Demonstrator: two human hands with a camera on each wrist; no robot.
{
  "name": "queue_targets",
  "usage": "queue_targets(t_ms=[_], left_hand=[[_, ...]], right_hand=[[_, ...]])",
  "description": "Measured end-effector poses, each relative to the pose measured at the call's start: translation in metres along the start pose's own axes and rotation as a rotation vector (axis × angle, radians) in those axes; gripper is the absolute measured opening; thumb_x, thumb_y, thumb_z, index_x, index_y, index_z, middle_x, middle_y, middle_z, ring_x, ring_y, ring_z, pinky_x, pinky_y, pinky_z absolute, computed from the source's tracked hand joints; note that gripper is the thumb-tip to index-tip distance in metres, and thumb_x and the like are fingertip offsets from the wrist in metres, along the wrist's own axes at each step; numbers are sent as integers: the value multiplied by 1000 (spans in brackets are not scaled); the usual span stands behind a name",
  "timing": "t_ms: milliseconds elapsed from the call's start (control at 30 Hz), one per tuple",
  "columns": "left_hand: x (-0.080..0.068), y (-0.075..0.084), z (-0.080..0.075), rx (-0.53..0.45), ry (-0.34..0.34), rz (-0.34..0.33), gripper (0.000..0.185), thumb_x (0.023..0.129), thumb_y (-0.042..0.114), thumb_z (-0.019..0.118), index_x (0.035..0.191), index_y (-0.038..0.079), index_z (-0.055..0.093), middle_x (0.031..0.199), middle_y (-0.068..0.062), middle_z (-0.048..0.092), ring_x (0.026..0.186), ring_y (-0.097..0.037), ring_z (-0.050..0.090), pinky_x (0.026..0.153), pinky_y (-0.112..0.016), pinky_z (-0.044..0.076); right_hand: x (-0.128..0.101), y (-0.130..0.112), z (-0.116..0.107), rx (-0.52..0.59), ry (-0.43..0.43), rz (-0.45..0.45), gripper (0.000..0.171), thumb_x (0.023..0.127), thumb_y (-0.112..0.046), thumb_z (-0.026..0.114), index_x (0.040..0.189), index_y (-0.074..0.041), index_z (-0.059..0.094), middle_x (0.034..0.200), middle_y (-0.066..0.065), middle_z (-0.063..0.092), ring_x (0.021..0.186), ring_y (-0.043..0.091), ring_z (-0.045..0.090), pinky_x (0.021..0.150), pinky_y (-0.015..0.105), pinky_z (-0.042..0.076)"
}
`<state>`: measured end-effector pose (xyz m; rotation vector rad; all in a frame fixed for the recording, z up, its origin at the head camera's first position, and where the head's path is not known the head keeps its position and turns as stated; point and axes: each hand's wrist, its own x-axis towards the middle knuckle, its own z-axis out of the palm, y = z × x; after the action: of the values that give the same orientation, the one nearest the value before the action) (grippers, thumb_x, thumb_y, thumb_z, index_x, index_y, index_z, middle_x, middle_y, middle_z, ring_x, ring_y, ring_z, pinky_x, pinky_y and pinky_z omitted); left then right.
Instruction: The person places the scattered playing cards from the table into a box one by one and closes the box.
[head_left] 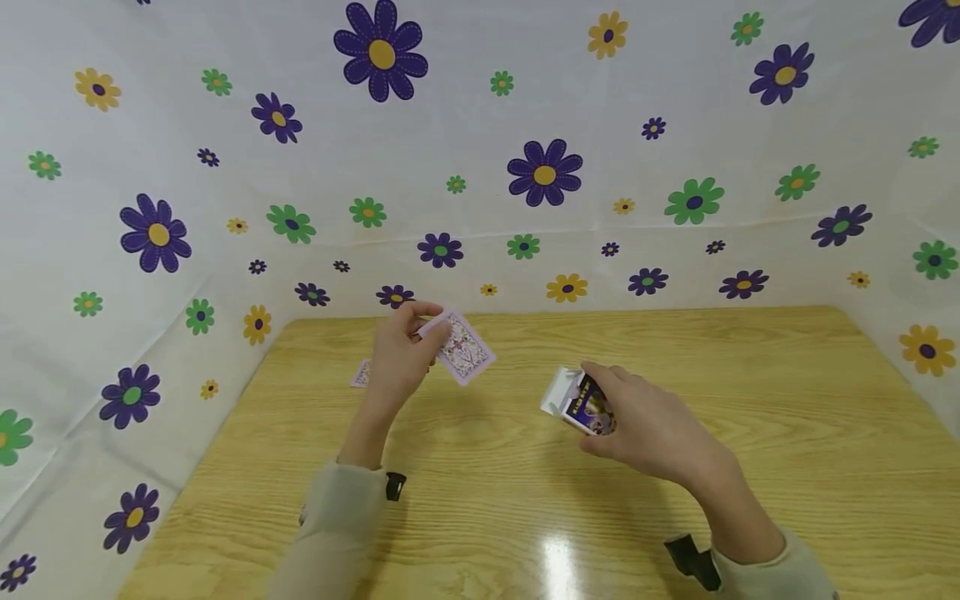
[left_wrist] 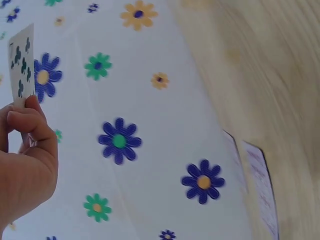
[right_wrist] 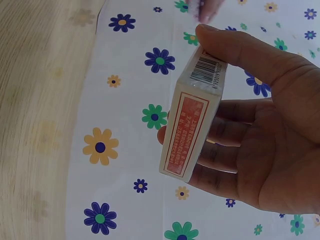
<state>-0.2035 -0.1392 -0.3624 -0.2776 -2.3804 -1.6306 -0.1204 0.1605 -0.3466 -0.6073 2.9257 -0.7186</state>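
In the head view my left hand [head_left: 397, 360] pinches a playing card [head_left: 467, 352] between thumb and fingers, its patterned pink-and-white back facing up. The left wrist view shows the card's face [left_wrist: 21, 67], a seven of clubs. My right hand [head_left: 663, 427] grips a card box [head_left: 591, 407] to the right, with the white end flap [head_left: 559, 390] standing open toward the left. A barcode and a red printed side panel [right_wrist: 186, 132] of the box are visible in the right wrist view. The inside of the box cannot be made out.
Behind the left hand, partly hidden, a card [head_left: 362, 375] lies back up on the wooden table [head_left: 480, 500]. In the left wrist view, two card backs [left_wrist: 261, 182] show near the table's edge. A white flowered cloth [head_left: 465, 125] surrounds the table's back and sides.
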Motion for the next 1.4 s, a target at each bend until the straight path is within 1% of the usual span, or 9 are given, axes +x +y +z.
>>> queue_targets(t_ms=[133,300,400,533,633,800,1067,1233,1400], left_hand=[[-14,14,13,-58,-29,19,25,96,11,64,120,3,62,85,-16,64,52,-9,45,45,-18,37],[-31,32,27,-108,-68,-1,34,97,8,62,131,9,58,87,-13,59,53,-13,50,47,-20,43],[-39,43,34,-135,-107,-4,42,97,5,60,138,11,53,89,-13,56,53,-14,52,48,-22,46],[-48,52,39,-154,-178,-16,49,97,3,59,143,12,48,93,-14,54,53,-15,55,50,-24,51],[-51,54,42,-157,-210,-20,49,97,2,58,144,12,46,94,-14,53,54,-17,58,51,-28,55],[-53,55,47,-173,-227,-17,48,97,0,59,141,11,45,96,-16,55,55,-20,61,54,-37,58],[-54,57,57,-168,-271,-6,46,97,0,58,140,8,42,98,-18,57,57,-20,64,56,-36,59],[-56,55,58,-164,-300,-5,44,98,1,58,138,9,42,95,-16,64,58,-20,64,58,-43,59],[-57,55,57,-137,-305,4,42,98,2,58,138,9,43,91,-14,68,59,-19,64,57,-38,59]], right_hand=[[0,0,0,-3,9,0,86,80,-29,83,148,1,40,127,19,60,83,16,55,66,29,48],[0,0,0,-6,15,3,86,79,-29,83,148,1,40,123,17,61,81,16,55,64,28,47],[0,-1,0,-6,15,5,86,79,-28,83,148,1,40,118,15,62,78,15,53,63,27,46],[1,-2,1,9,8,-3,85,80,-28,83,148,0,40,113,12,61,77,15,52,62,26,45],[1,-2,1,17,3,-4,85,80,-28,83,148,0,40,113,11,61,77,15,53,62,27,46],[1,-3,1,18,-6,-9,86,80,-28,82,148,1,39,114,13,61,77,15,53,62,26,46],[0,-5,1,0,-9,-16,87,80,-30,83,148,0,39,109,10,61,76,14,53,61,26,45],[1,-6,2,-7,-13,-24,87,80,-30,83,148,1,39,108,10,61,75,13,52,60,26,45],[1,-5,3,-12,-9,-25,87,80,-29,83,148,1,39,108,10,61,75,14,52,60,26,45]])
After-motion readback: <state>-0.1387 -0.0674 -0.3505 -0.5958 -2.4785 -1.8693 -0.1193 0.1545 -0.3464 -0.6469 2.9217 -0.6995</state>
